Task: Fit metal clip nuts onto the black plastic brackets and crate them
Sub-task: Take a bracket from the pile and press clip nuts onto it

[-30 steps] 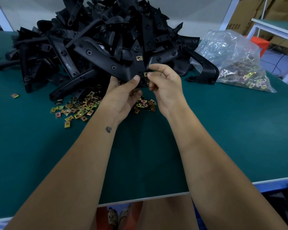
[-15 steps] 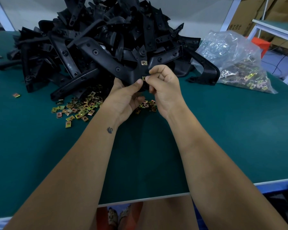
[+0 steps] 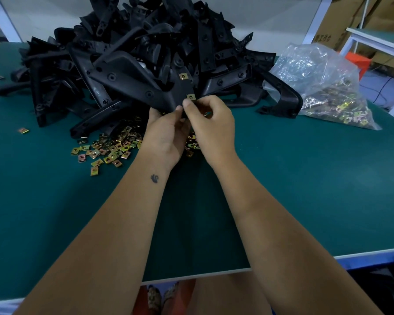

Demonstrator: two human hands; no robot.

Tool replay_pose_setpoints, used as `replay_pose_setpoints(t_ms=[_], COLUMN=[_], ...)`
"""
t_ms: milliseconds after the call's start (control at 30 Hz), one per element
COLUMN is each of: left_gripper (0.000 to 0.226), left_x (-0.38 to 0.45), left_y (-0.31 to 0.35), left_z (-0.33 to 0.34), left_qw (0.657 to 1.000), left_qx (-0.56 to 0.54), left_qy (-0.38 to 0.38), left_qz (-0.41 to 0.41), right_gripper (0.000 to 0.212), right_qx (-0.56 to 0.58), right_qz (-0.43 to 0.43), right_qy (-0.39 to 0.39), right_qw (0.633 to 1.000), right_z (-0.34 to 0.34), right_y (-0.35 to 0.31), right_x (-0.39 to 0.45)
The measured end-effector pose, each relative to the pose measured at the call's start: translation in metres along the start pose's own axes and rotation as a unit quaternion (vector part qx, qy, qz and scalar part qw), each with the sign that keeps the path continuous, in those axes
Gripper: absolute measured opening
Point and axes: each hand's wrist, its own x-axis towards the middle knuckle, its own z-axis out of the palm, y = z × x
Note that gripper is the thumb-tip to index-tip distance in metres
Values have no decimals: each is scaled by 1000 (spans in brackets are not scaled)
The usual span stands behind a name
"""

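Both hands hold one black bracket [image 3: 146, 89] above the green table [image 3: 305, 178], long arm running far-left. Left hand [image 3: 166, 135] grips its near end; right hand [image 3: 210, 123] pinches clip nut [image 3: 190, 96] on it. Second nut [image 3: 183, 76] sits further up. Bracket pile [image 3: 146, 42] behind, loose nuts [image 3: 109, 148] left, nut bag [image 3: 323, 87] right.

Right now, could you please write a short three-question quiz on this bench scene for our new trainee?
1. True or false: the held bracket already shows a clip nut fitted above the one at the right hand.
2. Where do the loose clip nuts lie: A) in a crate, B) on the green mat, C) on the floor?
3. What holds more clip nuts at the far right?

Key: 1 true; 2 B; 3 the clear plastic bag.
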Motion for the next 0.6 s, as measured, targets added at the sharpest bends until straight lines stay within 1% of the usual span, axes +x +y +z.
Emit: replay_pose_setpoints(t_ms=[67, 133, 200, 300, 400, 500, 600], left_gripper=[47, 51, 53, 54, 46, 35, 38], left_x=[0, -2, -4, -4, -3, -4, -4], left_y=[1, 2, 2, 0, 0, -1, 1], left_z=[-3, -3, -1, 1, 0, -1, -3], left_qw=[1000, 999, 998, 997, 997, 996, 997], left_qx=[-8, -7, 2, 2, 6, -5, 5], left_qy=[-11, -41, -61, -64, -53, -38, -47], left_qz=[-11, -21, -25, -32, -48, -74, -56], right_gripper=[22, 26, 31, 33, 34, 38, 38], right_qx=[-75, -121, -138, -154, -179, -188, -214], right_qz=[-40, -62, -71, -92, -109, -126, -144], right_qy=[-9, -4, 14, 27, 22, 23, 24], right_qw=[996, 991, 988, 983, 978, 974, 966], right_z=[2, 2, -1, -5, -5, -4, -4], right_y=[0, -1, -1, -2, -4, -5, -4], right_x=[-3, -5, -4, -3, -3, -3, -4])
